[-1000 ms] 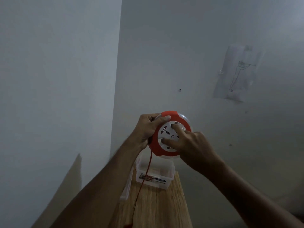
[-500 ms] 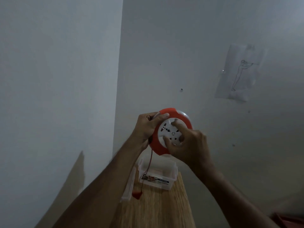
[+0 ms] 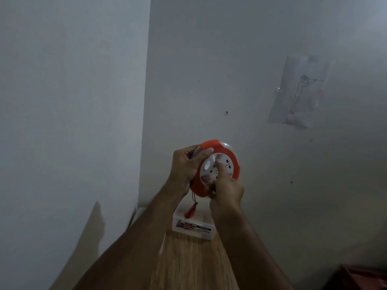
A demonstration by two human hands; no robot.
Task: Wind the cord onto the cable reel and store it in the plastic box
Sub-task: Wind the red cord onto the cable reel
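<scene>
I hold a round red cable reel [image 3: 229,158] with a white socket face up in front of me. My left hand [image 3: 186,167] grips its left rim, thumb on the red edge. My right hand [image 3: 225,186] grips the white centre disc from below, fingers on its face. A short length of cord hangs below the reel and ends in a red plug [image 3: 190,211], dangling just above the clear plastic box [image 3: 193,228]. The box stands open on the far end of the wooden table [image 3: 188,262], against the wall.
The table sits in a room corner, with walls to the left and behind. The box's clear lid [image 3: 162,246] leans at the table's left edge, partly behind my left arm. A sheet of paper with a drawing [image 3: 299,93] is stuck on the wall. A dark red object [image 3: 360,279] lies at bottom right.
My right hand has turned the white centre disc round, moving from its right side to below it. The cord has shortened and the red plug has risen from the tabletop to just under the reel.
</scene>
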